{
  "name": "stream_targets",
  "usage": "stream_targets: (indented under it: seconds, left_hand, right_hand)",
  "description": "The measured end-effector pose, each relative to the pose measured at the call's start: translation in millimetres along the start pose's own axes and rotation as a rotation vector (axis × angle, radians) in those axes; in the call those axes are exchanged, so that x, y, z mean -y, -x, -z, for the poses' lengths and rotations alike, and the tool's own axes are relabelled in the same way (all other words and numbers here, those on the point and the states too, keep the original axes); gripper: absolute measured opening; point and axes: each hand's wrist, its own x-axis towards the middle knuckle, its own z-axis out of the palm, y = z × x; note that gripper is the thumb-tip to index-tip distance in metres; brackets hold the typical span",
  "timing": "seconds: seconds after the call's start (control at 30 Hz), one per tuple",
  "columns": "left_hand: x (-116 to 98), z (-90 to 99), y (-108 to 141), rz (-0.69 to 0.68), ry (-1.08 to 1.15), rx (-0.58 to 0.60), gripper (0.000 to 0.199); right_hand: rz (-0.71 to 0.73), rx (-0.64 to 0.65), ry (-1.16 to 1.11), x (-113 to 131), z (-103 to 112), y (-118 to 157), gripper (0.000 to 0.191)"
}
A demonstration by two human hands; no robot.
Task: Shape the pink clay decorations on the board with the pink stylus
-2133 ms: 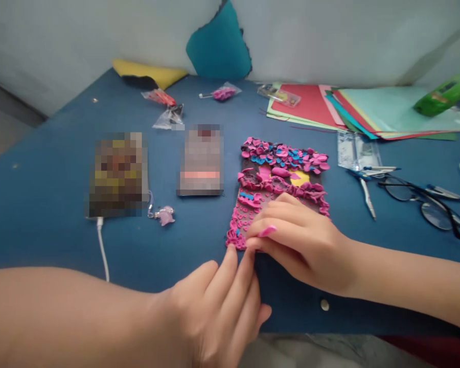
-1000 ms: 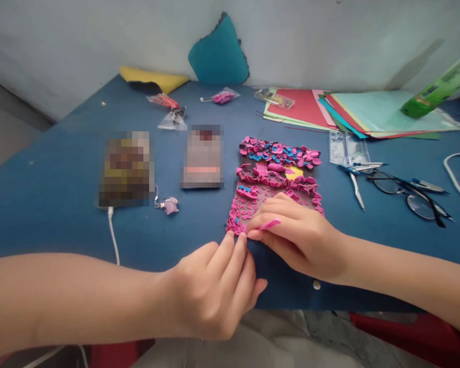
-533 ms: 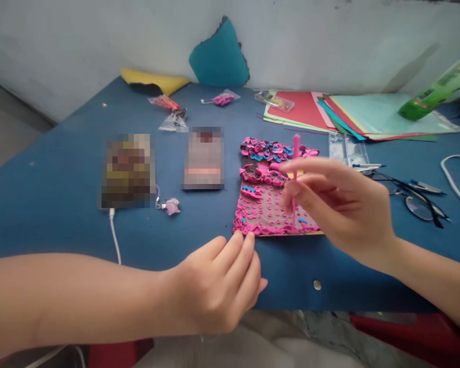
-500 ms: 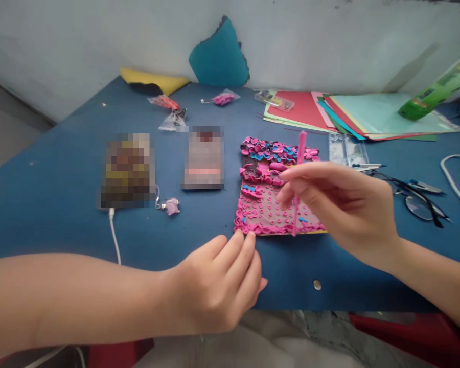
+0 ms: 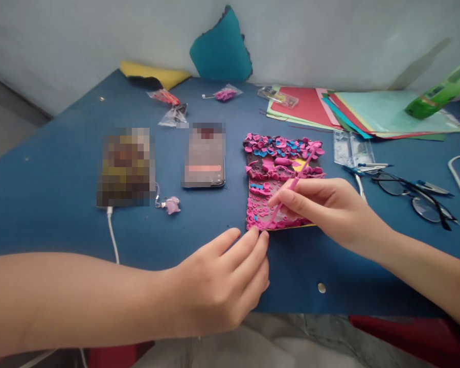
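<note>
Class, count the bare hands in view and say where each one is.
2. The left hand has its fingertips at the near edge of the pink-decorated panel; the right hand is over the panel, holding a thin pink stick.

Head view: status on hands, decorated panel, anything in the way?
Left hand at decorated panel, near edge. Right hand holding pink stick. Panel on table, right hand hiding part.
</note>
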Motion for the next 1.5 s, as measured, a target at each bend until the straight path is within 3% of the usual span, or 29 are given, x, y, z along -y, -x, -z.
stream_targets:
  seconds: [0.17, 0.43, 0.77, 1.07, 1.23, 1.5]
  left_hand:
    - [-1, 1.1, 0, 0.019, -0.015, 0.011, 0.022]
    - [0, -0.5, 1, -0.002, -0.008, 0.036, 0.021]
    - [1, -0.6, 1, -0.015, -0.001, 0.027, 0.025]
    - [0, -0.1, 1, -0.032, 0.009, 0.042, 0.025]
    - [4, -2.6, 1, -0.04, 0.019, 0.025, 0.022]
    - [5, -1.5, 3, -0.061, 0.037, 0.027, 0.02]
  right_hand:
    - [0.046, -0.028, 0.137, -6, -1, 2, 0.052]
    - [0.168, -0.01, 0.299, -11, -1, 4, 0.031]
    - [0.332, -0.023, 0.541, -17, -4, 5, 0.029]
    - [0.605, -0.133, 0.667, -25, -15, 14, 0.027]
    - [0.6, -0.146, 0.687, -25, -16, 13, 0.031]
    - [0.442, -0.211, 0.626, -8, -6, 17, 0.025]
